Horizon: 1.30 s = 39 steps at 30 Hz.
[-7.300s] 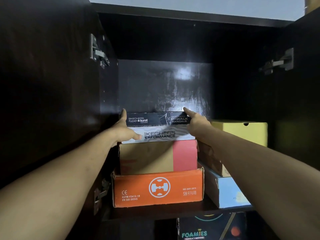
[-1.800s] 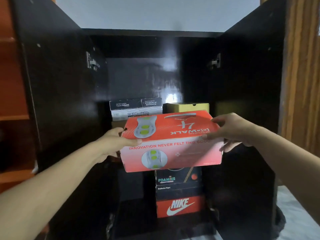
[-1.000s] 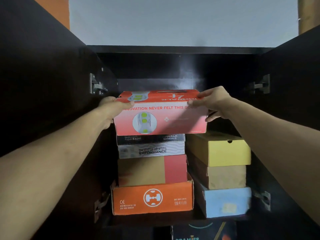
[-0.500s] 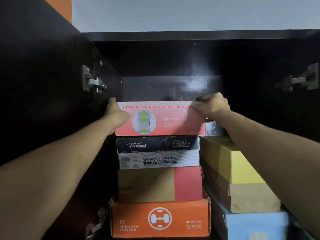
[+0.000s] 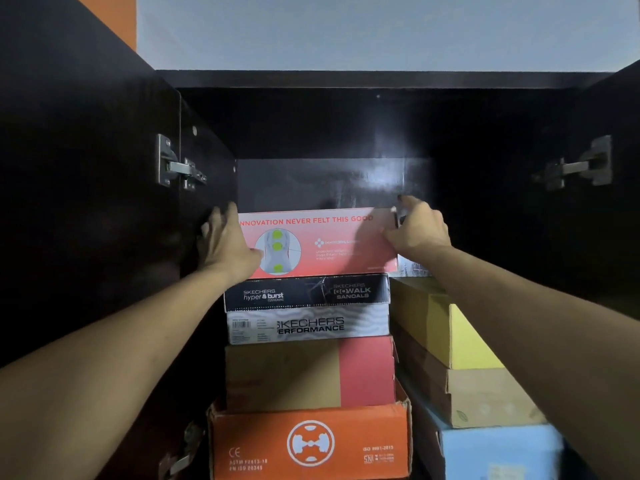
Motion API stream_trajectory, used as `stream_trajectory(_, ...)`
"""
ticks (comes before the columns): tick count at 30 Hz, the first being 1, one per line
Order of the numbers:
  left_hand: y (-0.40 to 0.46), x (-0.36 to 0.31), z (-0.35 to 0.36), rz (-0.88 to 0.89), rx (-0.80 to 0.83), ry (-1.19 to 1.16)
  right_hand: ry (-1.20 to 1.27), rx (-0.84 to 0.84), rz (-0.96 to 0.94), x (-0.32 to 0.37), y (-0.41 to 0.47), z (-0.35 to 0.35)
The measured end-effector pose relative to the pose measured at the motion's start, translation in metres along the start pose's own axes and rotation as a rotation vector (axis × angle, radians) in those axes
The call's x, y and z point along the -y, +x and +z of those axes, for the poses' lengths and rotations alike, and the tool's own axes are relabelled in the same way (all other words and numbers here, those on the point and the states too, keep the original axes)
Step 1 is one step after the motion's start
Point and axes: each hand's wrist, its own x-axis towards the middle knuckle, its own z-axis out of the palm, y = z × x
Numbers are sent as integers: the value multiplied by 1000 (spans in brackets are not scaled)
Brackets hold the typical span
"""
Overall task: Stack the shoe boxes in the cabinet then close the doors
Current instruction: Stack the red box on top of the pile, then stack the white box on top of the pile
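Observation:
A red-pink shoe box (image 5: 332,242) lies on top of the left stack inside the dark cabinet (image 5: 346,79). Under it sit a black-and-white Skechers box (image 5: 306,308), a tan-and-pink box (image 5: 308,372) and an orange box (image 5: 310,441). My left hand (image 5: 225,242) presses flat on the red-pink box's left front corner. My right hand (image 5: 417,228) grips its right end, fingers curled over the top corner. A second stack stands to the right: a yellow box (image 5: 446,332), a brown box (image 5: 485,396) and a light blue box (image 5: 498,452).
Both cabinet doors stand open, the left door (image 5: 79,202) and the right door (image 5: 627,188), with metal hinges (image 5: 173,166) showing. Dark space remains above the right stack. A pale wall (image 5: 381,29) rises above the cabinet.
The red-pink box went from held in front of the cabinet up onto the Skechers box. In the last half second both hands pushed it a little deeper.

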Motion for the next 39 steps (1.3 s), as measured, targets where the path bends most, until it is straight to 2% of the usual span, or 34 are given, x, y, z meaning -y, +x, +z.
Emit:
stream_trajectory(4,-39,-21,-3,163,-11,7,-9,36,12,-8,-33,-29)
stream_trajectory(6,-67,-38,-4,217,72,-64,-22,61,14,-18,-57,-48)
stream_trajectory(10,-136,-75,1,258,319,-235,-51,180,76,-41,-114,-97)
stream_trajectory(16,-239,-129,24,322,815,-301,-193,398,216,-87,-205,-190)
stream_trajectory(23,-368,-209,34,481,1160,-267,-282,518,414,-150,-310,-297)
stream_trajectory(30,-509,-282,53,623,1388,-327,-352,530,676,-230,-420,-393)
stream_trajectory(36,-622,-334,80,654,1687,-348,-394,428,932,-322,-516,-465)
stream_trajectory(39,-680,-353,99,661,1770,-337,-534,386,998,-367,-559,-494)
